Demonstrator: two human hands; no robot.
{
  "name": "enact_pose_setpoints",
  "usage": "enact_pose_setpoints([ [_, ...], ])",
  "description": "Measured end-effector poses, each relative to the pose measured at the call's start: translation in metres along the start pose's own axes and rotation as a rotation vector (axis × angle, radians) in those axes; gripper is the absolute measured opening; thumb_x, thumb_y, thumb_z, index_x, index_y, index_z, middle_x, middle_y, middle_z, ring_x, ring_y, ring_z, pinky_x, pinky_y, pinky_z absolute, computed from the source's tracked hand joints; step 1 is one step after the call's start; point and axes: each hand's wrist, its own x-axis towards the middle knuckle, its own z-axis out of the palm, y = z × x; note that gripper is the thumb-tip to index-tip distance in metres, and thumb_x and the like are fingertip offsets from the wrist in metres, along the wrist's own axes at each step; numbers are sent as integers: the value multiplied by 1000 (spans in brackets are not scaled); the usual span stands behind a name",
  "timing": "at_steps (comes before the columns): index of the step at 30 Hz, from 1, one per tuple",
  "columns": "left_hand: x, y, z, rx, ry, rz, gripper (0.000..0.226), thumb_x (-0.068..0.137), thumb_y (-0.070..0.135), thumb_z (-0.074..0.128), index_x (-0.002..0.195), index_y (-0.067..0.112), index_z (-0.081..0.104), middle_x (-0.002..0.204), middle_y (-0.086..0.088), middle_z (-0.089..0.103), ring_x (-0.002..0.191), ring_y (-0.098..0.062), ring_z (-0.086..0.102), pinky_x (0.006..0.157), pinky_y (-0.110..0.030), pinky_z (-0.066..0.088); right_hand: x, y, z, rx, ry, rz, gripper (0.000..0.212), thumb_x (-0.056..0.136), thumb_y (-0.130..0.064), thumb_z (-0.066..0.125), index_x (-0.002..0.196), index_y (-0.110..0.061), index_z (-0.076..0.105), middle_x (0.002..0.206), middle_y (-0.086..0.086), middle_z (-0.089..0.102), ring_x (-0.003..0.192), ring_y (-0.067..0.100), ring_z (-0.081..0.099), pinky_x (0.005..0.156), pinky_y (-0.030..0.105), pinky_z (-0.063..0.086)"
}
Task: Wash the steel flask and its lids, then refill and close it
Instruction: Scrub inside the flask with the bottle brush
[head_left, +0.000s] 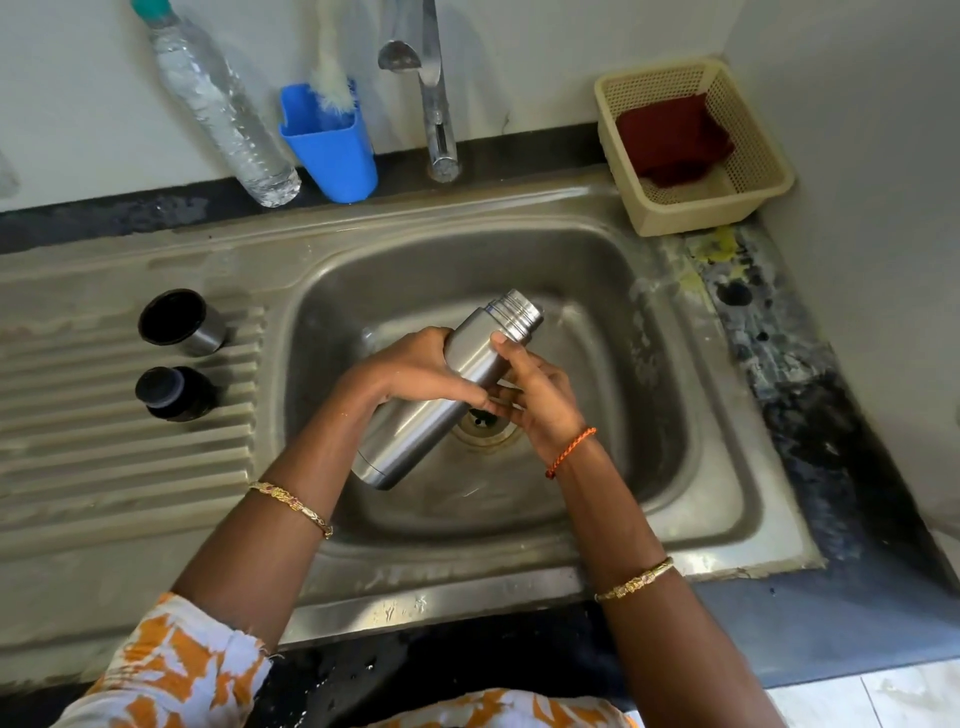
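While I stand at the sink, my left hand and right hand wrap their fingers around the open flask, tilted over the drain, probably to wash it. Its two lids, the steel cup and the black stopper, wait on the draining surface. Behind, a blue cup holds a brush; a basket holds a red cloth.
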Motion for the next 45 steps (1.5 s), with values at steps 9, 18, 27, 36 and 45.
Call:
enact_pose_setpoints([
  [9,-7,3,1,-10,0,4,72,41,60,79,106,31,63,98,9,71,89,-12,68,87,-41,56,-6,-7,-6,-62,-48,-25,42,85,-38,65,111,-5,65,92,8,70,69,14,66,59,23,53],
  [18,-17,4,4,-77,-44,65,53,66,46,84,111,28,63,99,6,72,89,-10,69,84,-33,57,-16,-8,-5,-102,13,-69,36,83,-39,67,103,-8,67,87,5,71,67,15,69,56,22,53],
  [27,-19,3,3,-59,-43,66,50,66,48,83,109,31,65,100,8,72,92,-9,68,89,-35,55,-14,-1,-3,-111,60,-77,44,81,-43,68,101,-4,68,68,-1,68,61,16,67,59,26,55],
  [36,-20,2,7,-79,-21,74,61,63,56,82,115,30,62,103,10,71,93,-7,68,91,-36,55,-14,0,-5,-119,64,-87,45,81,-45,68,100,-4,68,73,0,70,70,17,69,65,28,57],
  [45,-26,2,12,-97,19,68,87,64,56,82,134,23,41,116,7,63,101,-10,63,92,-35,53,-19,1,-3,-120,76,-95,38,80,-46,68,91,-10,68,59,-8,68,67,12,69,71,31,59],
])
